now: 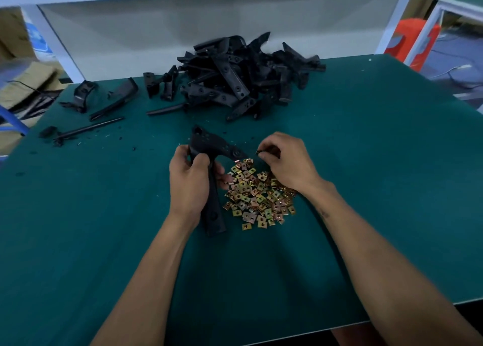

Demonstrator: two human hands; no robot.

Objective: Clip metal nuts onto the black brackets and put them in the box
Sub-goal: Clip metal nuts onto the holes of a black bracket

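Note:
My left hand [189, 183] grips a black T-shaped bracket [209, 146] around its stem, above the green table. The bracket's right arm tip carries a small copper-coloured nut [237, 161]. My right hand [285, 160] is just right of that tip, fingers pinched on a small dark nut [260, 152]. Under and between the hands lies a pile of gold and copper clip nuts [257, 196]. A heap of black brackets [235, 78] sits at the back of the table.
Loose black bracket pieces [83, 97] and a rod [88, 128] lie at the back left on the green table mat [366, 188]. A cardboard box [23, 89] sits beyond the left edge. White frame posts stand behind. An orange object [407, 42] is at far right.

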